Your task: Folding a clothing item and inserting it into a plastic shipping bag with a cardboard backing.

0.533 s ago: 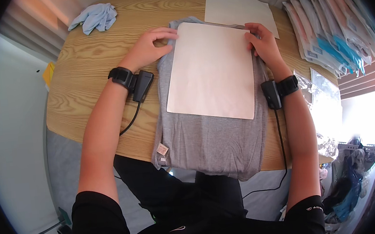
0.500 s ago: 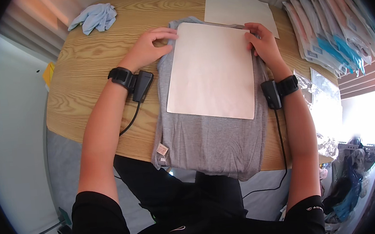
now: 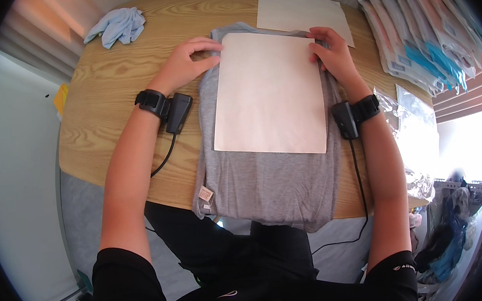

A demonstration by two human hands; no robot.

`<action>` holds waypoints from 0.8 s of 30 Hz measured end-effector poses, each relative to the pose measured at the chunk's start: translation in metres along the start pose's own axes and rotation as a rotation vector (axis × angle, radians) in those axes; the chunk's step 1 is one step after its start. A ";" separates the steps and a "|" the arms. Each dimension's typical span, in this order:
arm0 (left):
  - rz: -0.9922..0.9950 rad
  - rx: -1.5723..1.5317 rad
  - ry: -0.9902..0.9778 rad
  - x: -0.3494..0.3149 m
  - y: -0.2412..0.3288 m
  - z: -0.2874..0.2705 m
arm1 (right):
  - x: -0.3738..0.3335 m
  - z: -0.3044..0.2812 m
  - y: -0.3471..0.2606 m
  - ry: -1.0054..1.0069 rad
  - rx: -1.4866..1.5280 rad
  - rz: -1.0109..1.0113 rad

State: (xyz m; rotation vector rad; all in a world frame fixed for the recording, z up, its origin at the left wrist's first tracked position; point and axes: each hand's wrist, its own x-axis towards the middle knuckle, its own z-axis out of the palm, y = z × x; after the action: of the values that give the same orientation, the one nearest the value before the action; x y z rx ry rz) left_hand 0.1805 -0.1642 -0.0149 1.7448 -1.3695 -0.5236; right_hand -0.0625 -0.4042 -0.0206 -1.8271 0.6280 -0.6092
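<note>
Card, white and rectangular, lies squarer on the grey knit garment.
It has turned slightly counterclockwise, seemingly better aligned with the garment. The left bare hand, thumb and fingers parted, pinches nothing at its left edge; the right bare hand curls by the upper right corner, its hold impossible to tell.

Far left corner: crumpled light-blue cloth on the wood-grained worktop.
Far right: row of flat clear-plastic packets with pale, pinkish and bright-blue contents.
Right edge: crinkled, shiny transparent plastic.
Lower right: bundled dark and blue fabric.
Left, beside the worktop: small yellow object.
</note>
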 end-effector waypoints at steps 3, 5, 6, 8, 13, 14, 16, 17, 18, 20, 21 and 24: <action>0.028 0.050 -0.013 0.001 -0.001 0.000 | 0.000 0.000 -0.001 0.006 0.008 0.010; 0.057 0.071 -0.009 0.001 -0.003 -0.001 | 0.000 0.001 -0.002 0.005 -0.013 0.006; 0.065 0.096 -0.007 0.000 -0.002 -0.001 | -0.001 0.001 -0.002 0.008 -0.012 0.007; 0.075 0.121 -0.006 0.000 -0.001 -0.001 | -0.002 0.001 -0.003 0.012 -0.004 0.009; 0.087 0.154 -0.008 0.001 0.001 -0.001 | -0.001 0.000 -0.002 0.004 -0.013 0.018; 0.086 0.155 -0.008 0.001 0.000 -0.001 | -0.001 0.000 -0.002 0.000 -0.016 0.018; 0.088 0.149 -0.005 0.001 -0.002 -0.001 | 0.000 0.000 -0.001 -0.001 -0.012 0.019; 0.087 0.149 -0.004 0.001 -0.002 -0.002 | 0.000 0.001 0.000 -0.003 -0.009 0.020; 0.079 0.152 -0.006 0.001 -0.001 -0.002 | 0.000 0.001 0.000 -0.003 -0.010 0.020; 0.071 0.153 -0.007 0.001 -0.001 -0.001 | -0.001 0.002 0.000 0.013 -0.021 0.029; 0.069 0.149 -0.004 0.001 -0.001 -0.001 | -0.001 0.002 -0.001 0.012 -0.021 0.029; 0.065 0.139 -0.003 0.001 0.000 -0.001 | -0.002 0.002 -0.002 0.015 -0.020 0.028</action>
State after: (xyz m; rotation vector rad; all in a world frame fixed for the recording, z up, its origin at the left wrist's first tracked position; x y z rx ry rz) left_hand 0.1817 -0.1645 -0.0140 1.8035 -1.4899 -0.4038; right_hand -0.0619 -0.4007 -0.0195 -1.8307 0.6703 -0.6003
